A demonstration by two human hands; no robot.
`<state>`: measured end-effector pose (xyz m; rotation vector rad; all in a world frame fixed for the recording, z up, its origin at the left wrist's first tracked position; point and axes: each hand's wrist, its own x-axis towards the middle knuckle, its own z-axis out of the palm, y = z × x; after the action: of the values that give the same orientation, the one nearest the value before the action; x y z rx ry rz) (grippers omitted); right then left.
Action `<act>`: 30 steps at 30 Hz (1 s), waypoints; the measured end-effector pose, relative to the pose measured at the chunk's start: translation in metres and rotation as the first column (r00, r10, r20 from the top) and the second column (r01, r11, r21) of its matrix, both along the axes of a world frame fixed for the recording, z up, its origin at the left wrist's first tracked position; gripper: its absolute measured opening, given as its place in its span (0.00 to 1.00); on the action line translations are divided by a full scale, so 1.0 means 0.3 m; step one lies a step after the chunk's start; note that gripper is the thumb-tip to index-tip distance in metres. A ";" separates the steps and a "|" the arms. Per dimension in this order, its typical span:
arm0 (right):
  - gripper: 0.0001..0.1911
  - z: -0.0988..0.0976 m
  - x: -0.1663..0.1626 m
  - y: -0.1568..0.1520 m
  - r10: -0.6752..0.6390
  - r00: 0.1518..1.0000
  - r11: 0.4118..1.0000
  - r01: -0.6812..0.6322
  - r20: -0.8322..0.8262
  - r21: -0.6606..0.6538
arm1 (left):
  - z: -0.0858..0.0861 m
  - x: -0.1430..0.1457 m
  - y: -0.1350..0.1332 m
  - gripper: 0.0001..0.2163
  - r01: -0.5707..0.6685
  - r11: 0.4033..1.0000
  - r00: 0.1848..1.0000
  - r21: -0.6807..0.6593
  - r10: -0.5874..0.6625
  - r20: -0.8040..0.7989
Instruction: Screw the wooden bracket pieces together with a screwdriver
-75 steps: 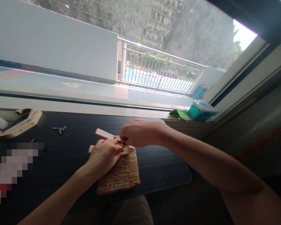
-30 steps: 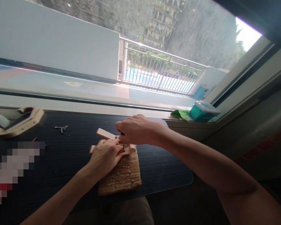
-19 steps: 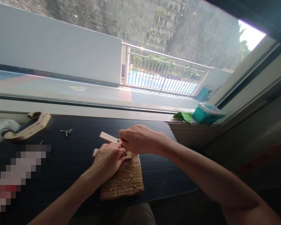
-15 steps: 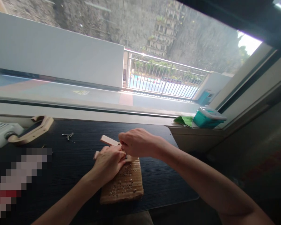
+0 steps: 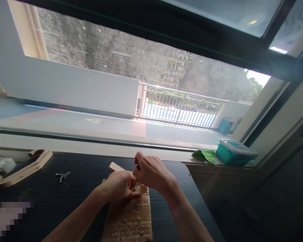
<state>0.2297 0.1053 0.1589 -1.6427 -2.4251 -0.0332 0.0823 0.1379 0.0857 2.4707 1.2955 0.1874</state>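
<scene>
My right hand (image 5: 153, 171) is closed round a tool with a thin metal shaft (image 5: 135, 185); a dark part of it peeks out at the thumb. The shaft runs down to a dark hole or screw head in a pale wooden piece (image 5: 140, 190). My left hand (image 5: 118, 185) presses that piece from the left, fingers curled round it close to the shaft. Behind the left hand, a wooden bar end (image 5: 115, 166) sticks out. The wood rests on a corrugated cardboard slab (image 5: 128, 218) pitted with holes.
Several long screws (image 5: 62, 176) lie loose on the dark table (image 5: 83, 178). A curved wooden part (image 5: 27, 173) and a white vented device (image 5: 1, 165) are at the left. On the windowsill stand a teal lidded box (image 5: 234, 153) and a green cloth (image 5: 204, 155). The table's edge runs down at right.
The view has tilted up, so the table sits lower in the picture. My right hand has turned about the tool, its forearm now steeper. The left hand still presses the wood.
</scene>
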 end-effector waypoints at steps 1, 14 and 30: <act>0.10 -0.011 0.013 -0.004 -0.002 0.999 1.000 0.002 -0.042 -0.001 | -0.002 0.000 0.004 0.03 0.002 1.000 1.000 -0.001 -0.002 0.002; 0.05 -0.083 0.042 -0.024 0.027 0.980 0.997 -0.013 -0.197 0.072 | -0.013 -0.044 -0.052 0.06 0.050 0.971 0.992 0.235 -0.075 0.098; 0.14 -0.112 0.030 -0.003 0.143 0.895 0.989 -0.143 -0.423 0.031 | -0.132 -0.080 -0.097 0.09 0.042 0.810 0.972 0.585 -0.170 0.165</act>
<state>0.2387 0.1045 0.1253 -1.2979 -2.1938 0.3165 0.0582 0.1089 0.0460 2.9003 1.1186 0.9183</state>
